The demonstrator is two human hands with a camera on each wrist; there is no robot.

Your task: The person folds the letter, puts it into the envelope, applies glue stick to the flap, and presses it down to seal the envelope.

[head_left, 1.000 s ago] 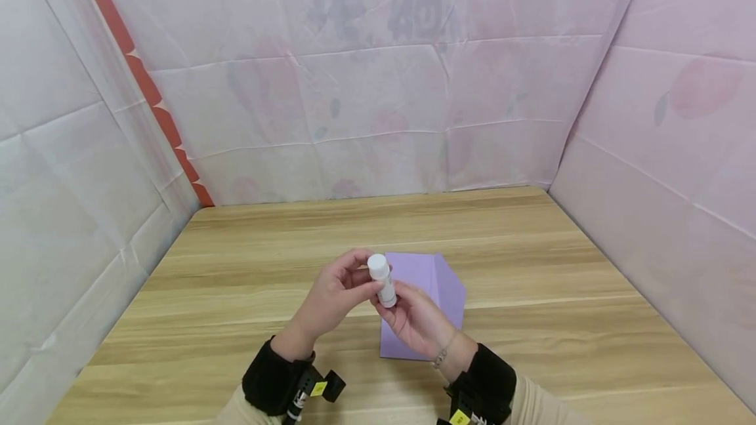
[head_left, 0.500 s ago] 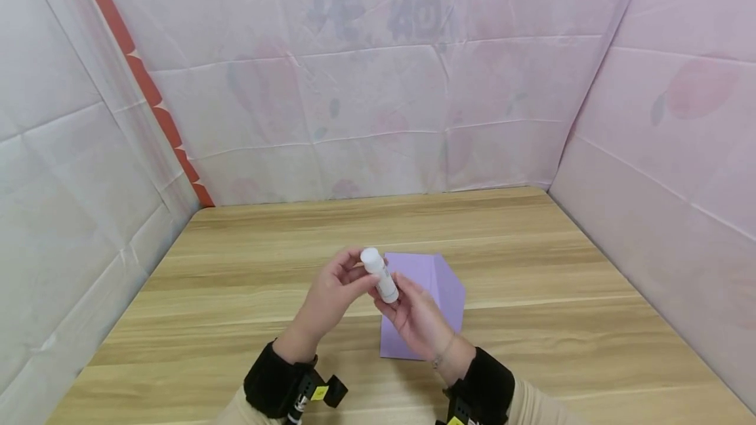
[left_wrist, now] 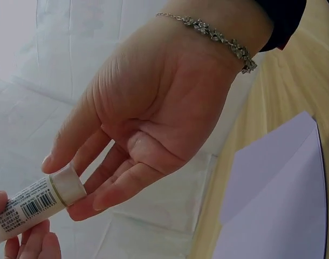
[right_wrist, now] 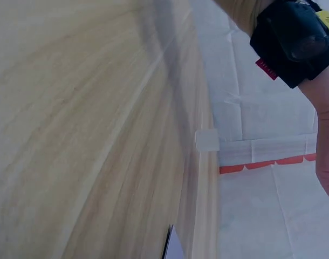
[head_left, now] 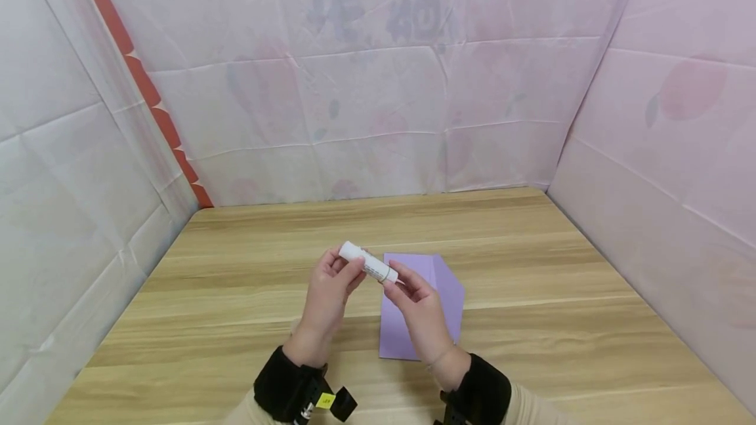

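Now the left hand (head_left: 327,290) grips the body of the white glue stick (head_left: 367,263), lifted and tilted above the table (head_left: 531,320). The right hand (head_left: 416,307) pinches its cap end, likely steadying it over the folded purple paper (head_left: 437,287).

recording booth | wooden table (head_left: 531,320) | pink cloth walls (head_left: 366,97)
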